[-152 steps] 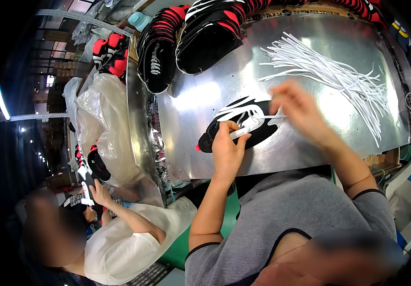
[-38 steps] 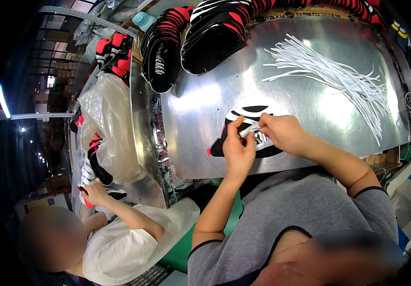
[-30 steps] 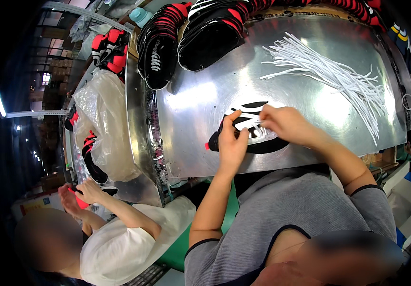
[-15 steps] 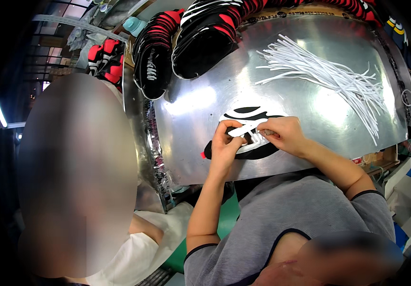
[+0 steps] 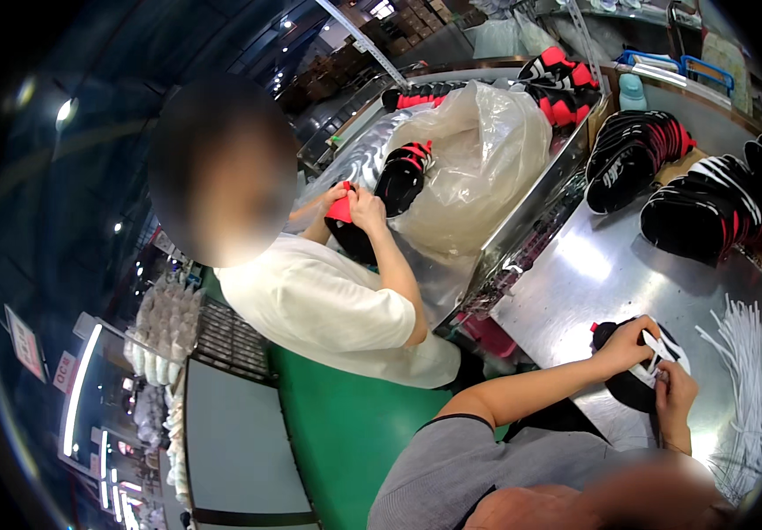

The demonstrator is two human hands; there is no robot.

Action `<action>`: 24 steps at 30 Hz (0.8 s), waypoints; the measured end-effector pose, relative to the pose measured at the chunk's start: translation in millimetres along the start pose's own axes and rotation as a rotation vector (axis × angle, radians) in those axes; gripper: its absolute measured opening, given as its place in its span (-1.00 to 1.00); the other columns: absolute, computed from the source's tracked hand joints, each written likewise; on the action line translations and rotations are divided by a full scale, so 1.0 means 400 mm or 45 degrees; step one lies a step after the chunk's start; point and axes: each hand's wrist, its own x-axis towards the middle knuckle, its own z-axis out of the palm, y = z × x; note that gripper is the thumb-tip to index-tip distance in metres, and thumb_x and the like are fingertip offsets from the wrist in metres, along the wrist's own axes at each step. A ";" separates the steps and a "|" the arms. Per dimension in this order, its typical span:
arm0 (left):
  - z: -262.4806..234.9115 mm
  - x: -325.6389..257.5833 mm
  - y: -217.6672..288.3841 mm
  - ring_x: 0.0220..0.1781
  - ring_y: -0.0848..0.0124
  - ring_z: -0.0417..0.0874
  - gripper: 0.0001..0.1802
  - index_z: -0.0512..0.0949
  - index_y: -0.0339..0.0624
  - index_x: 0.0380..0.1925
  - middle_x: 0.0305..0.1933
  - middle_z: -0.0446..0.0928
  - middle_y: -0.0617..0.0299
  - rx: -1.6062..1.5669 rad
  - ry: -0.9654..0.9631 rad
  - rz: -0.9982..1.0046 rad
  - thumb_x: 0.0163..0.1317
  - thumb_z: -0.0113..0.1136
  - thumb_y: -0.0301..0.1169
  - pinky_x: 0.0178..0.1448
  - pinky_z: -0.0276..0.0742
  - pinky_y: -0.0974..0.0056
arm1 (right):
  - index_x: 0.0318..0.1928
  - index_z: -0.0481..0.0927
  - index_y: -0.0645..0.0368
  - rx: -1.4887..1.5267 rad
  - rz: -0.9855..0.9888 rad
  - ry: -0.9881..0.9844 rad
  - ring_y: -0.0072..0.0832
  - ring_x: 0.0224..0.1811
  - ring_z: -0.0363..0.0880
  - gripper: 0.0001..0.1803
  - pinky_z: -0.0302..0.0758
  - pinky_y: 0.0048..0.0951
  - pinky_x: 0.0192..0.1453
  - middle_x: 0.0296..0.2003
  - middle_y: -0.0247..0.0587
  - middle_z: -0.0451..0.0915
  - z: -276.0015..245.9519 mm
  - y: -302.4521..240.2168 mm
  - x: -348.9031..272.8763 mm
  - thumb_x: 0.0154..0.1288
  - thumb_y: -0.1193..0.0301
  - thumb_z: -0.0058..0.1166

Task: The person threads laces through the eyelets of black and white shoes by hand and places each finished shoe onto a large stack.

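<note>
A black-and-white shoe upper (image 5: 630, 390) with a small red tab lies on the metal worktable, under both my hands. My left hand (image 5: 624, 347) reaches over its far side, fingers closed on the upper beside the lacing opening. On the near right side my right hand (image 5: 676, 395) pinches a white shoelace (image 5: 654, 360) at the opening. The fingertips hide part of the lace and the eyelets.
A bundle of white laces (image 5: 745, 397) lies right of my hands. Stacked black-and-red shoe uppers (image 5: 621, 163) line the table's back. On the left, a co-worker (image 5: 328, 309) in white handles a black-and-red upper by a large plastic bag (image 5: 487, 141).
The view has swung left, so the table and my hands now appear at the lower right and the co-worker's bench shows. Both my hands stay on the same upper.
</note>
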 end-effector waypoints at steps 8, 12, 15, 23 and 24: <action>0.008 0.026 -0.018 -0.43 0.55 0.51 -0.73 0.49 -0.17 -0.22 -0.45 0.50 0.33 -0.073 0.012 -0.052 0.04 0.17 -0.63 -0.32 0.44 0.40 | -0.32 0.56 0.19 0.129 -0.014 -0.163 -0.20 -0.57 0.51 -0.81 0.39 -0.33 -0.44 -0.53 -0.10 0.53 -0.020 0.027 -0.017 -0.01 0.66 0.08; 0.014 0.028 -0.009 -0.47 0.52 0.46 -0.69 0.48 -0.16 -0.21 -0.49 0.43 0.30 -0.012 0.055 0.101 -0.01 0.17 -0.64 -0.36 0.39 0.38 | -0.30 0.60 0.25 0.190 0.292 -0.117 -0.50 -0.65 0.41 -0.92 0.28 -0.46 -0.52 -0.62 -0.22 0.49 -0.002 0.027 0.004 0.17 0.60 0.12; 0.012 0.024 -0.004 -0.43 0.51 0.45 -0.68 0.46 -0.18 -0.21 -0.43 0.45 0.28 0.017 -0.006 0.012 -0.02 0.14 -0.66 -0.34 0.39 0.37 | -0.39 0.61 0.29 0.218 0.608 -0.275 -0.71 -0.60 0.27 -0.92 0.19 -0.52 -0.53 -0.67 -0.43 0.37 -0.024 0.004 0.039 0.19 0.52 0.18; 0.018 0.018 -0.014 -0.39 0.39 0.51 -0.61 0.39 -0.19 -0.11 -0.39 0.46 0.15 0.143 0.046 0.181 0.00 0.11 -0.66 -0.30 0.40 0.25 | -0.46 0.52 0.26 0.441 0.780 -0.236 -0.75 -0.57 0.20 -0.80 0.12 -0.56 -0.52 -0.63 -0.54 0.33 0.004 0.046 0.051 0.28 0.44 0.15; 0.017 0.017 -0.006 -0.41 0.38 0.51 -0.61 0.39 -0.18 -0.11 -0.41 0.46 0.15 0.159 0.029 0.165 0.01 0.12 -0.66 -0.32 0.40 0.25 | -0.44 0.51 0.25 0.513 0.791 -0.148 -0.76 -0.56 0.20 -0.81 0.12 -0.57 -0.50 -0.61 -0.55 0.32 0.014 0.054 0.044 0.31 0.43 0.13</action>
